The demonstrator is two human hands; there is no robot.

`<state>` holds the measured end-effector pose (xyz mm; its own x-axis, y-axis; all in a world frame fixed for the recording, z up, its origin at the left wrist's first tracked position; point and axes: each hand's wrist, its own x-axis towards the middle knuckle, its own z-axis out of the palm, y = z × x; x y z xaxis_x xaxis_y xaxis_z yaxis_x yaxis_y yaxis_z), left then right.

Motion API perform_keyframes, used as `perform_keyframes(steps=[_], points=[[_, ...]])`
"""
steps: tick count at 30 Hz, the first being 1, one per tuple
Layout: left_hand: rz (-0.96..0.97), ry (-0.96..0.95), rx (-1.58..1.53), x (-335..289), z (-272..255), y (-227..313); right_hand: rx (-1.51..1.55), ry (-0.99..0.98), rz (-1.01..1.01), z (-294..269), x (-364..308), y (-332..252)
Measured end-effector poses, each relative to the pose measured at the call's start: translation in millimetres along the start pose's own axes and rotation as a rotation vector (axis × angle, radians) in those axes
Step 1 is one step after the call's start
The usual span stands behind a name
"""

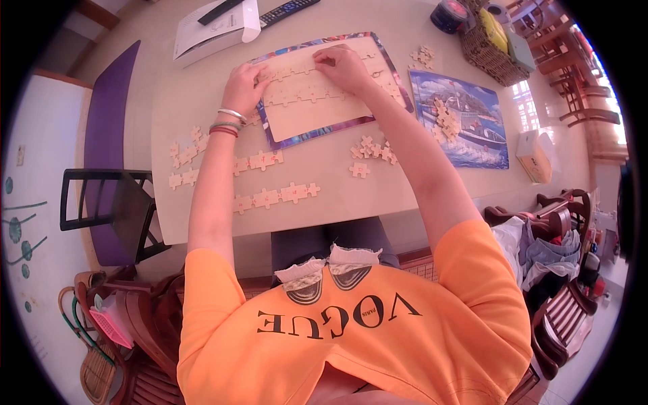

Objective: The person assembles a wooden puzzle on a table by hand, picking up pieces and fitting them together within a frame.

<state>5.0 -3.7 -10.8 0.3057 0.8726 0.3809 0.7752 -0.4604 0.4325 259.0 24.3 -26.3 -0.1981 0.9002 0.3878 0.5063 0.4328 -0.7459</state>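
Note:
A jigsaw board with a pale surface and a colourful border lies on the table. Across its upper part runs a short row of joined wooden jigsaw pieces, plain backs up. At that row's left end, my left hand has thumb and fingers closed around the edge. My right hand pinches at the row's right end; its fingers partly hide what they grip. A longer joined row lies below on the board. More pieces sit near the board's right edge, partly behind my right forearm.
Linked piece strips lie near the table's front, with loose pieces right of them. A ship picture bears a pile of pieces. Behind are a white box, a remote and a wicker basket.

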Motion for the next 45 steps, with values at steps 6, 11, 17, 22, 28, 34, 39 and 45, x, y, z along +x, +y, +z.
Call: perform_keyframes(steps=[6, 11, 17, 22, 28, 34, 39, 45], points=[[-0.021, -0.006, -0.080, 0.4, -2.9, 1.6, 0.028, -0.009, 0.041, -1.4, -0.5, 0.1], [-0.046, 0.007, -0.103, -0.8, -3.2, -2.6, -0.005, -0.007, 0.019, -0.3, -0.9, -4.0], [-0.046, 0.018, -0.100, -0.9, -0.9, -4.3, 0.006, -0.016, 0.030, 0.3, -0.4, -3.6], [-0.049, -0.032, -0.098, 1.8, -3.2, -0.4, 0.008, -0.003, 0.027, -0.7, -0.6, 0.3], [0.066, -0.029, 0.009, 0.5, -3.7, 1.1, 0.019, -0.005, 0.034, -0.6, -0.6, -0.9], [0.111, 0.004, 0.033, 0.5, -1.5, 2.8, 0.015, 0.003, 0.017, -0.6, -0.5, 0.4], [0.139, -0.015, 0.077, 0.6, -1.2, 0.0, 0.006, 0.015, -0.002, 0.4, -0.7, -0.5], [0.125, -0.013, -0.009, -0.1, -3.7, 1.9, 0.016, 0.014, 0.009, -0.4, -0.8, 0.7]])
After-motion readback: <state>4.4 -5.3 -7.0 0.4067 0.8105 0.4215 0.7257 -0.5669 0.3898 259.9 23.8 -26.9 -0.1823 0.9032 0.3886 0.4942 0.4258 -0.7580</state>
